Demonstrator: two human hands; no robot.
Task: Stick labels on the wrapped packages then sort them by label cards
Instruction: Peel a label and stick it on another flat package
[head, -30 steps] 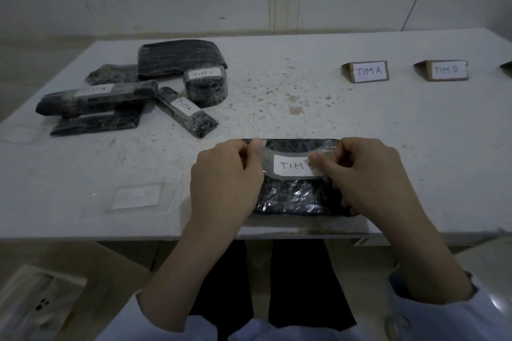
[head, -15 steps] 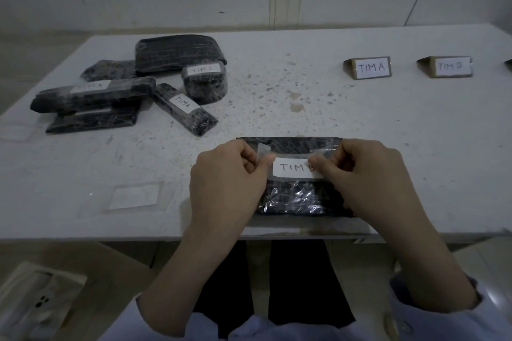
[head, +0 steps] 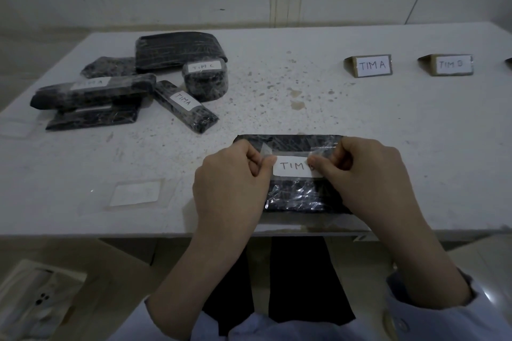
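Note:
A black wrapped package [head: 297, 196] lies at the table's near edge. A white paper label [head: 292, 169] reading "TIM" plus a hidden letter sits on it, backed by clear tape. My left hand [head: 231, 180] pinches the label's left tape end. My right hand [head: 365, 174] pinches the right end and covers the last letter. Two label cards stand at the far right, "TIM A" [head: 370, 65] and "TIM B" [head: 450, 64]. Several more black packages [head: 182, 101] lie at the far left, some with labels.
A blank label in clear tape [head: 135, 193] lies on the white table [head: 388, 147] left of my hands. Another clear piece [head: 15, 129] sits at the table's left edge. A third card's corner [head: 508, 62] shows far right. A bag [head: 36, 302] lies on the floor.
My hands have lowered the label onto the package's top; the tape now lies flatter against the wrap. The camera view shifted slightly.

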